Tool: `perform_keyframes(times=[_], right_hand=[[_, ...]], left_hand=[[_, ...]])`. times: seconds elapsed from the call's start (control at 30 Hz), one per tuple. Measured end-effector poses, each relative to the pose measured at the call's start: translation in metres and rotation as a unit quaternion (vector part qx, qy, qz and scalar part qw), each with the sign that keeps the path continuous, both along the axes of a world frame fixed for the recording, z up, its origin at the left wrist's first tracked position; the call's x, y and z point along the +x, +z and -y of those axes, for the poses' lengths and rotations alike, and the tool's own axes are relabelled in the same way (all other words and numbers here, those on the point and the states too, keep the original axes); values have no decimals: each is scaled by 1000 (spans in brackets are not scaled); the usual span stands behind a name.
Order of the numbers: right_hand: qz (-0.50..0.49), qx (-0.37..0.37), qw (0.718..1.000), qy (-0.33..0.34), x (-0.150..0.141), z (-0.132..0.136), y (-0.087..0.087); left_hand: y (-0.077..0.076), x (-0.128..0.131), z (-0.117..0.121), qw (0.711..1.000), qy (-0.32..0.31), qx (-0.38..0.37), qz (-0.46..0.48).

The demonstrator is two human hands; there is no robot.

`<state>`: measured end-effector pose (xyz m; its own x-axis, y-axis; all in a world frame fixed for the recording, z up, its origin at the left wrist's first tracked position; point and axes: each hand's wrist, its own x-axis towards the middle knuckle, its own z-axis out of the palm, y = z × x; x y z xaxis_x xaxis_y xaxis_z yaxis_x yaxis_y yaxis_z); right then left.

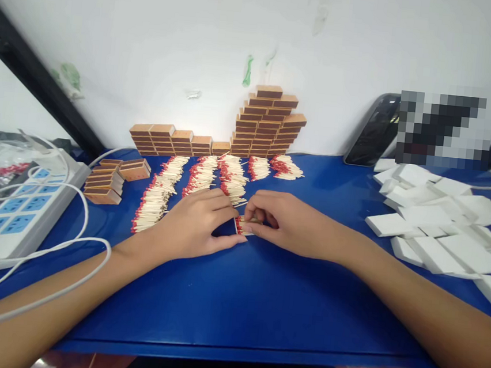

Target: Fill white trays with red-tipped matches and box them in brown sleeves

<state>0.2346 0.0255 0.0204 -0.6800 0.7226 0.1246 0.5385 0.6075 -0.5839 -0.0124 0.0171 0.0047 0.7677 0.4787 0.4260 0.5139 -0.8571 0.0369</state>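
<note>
My left hand point(196, 225) and my right hand point(285, 219) meet at the middle of the blue table point(233, 310). Between their fingertips they pinch a small bundle of red-tipped matches point(241, 225), which may lie in a small tray; I cannot tell. Both hands have their fingers curled around it. Just beyond the hands lie long rows of loose matches point(197, 182) with red heads. Behind those, brown matchboxes point(266, 122) are stacked against the white wall.
More brown matchboxes sit at the left point(106, 182). A white power strip point(17, 208) with cables lies at the far left. White inner trays point(437, 220) are piled at the right. A dark phone-like object point(372, 132) leans on the wall.
</note>
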Motion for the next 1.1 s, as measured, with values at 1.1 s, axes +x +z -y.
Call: perform_keyframes(times=[1.1], right_hand=[[24,96,973,-209,28,-45,-7]], left_hand=[[-2,-2,3,1000,8,-3,12]])
